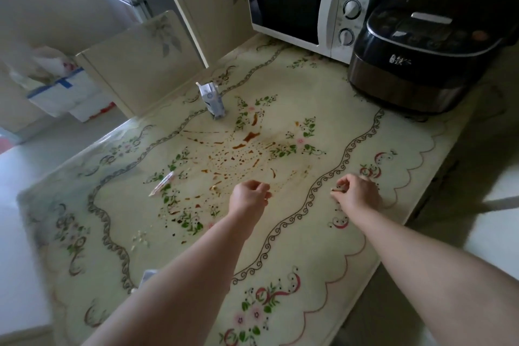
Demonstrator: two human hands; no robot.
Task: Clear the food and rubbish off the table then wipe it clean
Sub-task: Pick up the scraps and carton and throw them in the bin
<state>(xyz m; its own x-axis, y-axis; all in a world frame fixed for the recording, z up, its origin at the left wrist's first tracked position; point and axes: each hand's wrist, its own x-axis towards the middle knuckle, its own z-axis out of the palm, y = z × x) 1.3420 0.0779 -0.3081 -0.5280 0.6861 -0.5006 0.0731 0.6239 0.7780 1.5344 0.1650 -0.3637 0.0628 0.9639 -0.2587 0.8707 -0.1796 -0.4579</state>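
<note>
Clearing rubbish, I pinch a scrap (335, 190) in my right hand (357, 191), my left hand (248, 197) curled, contents unclear; carton (214, 102) and wrapper (163, 184) probably come next.

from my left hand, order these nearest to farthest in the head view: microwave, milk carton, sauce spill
1. sauce spill, just ahead of the left hand
2. milk carton, farther ahead, slightly left
3. microwave, at the back, to the right
</note>
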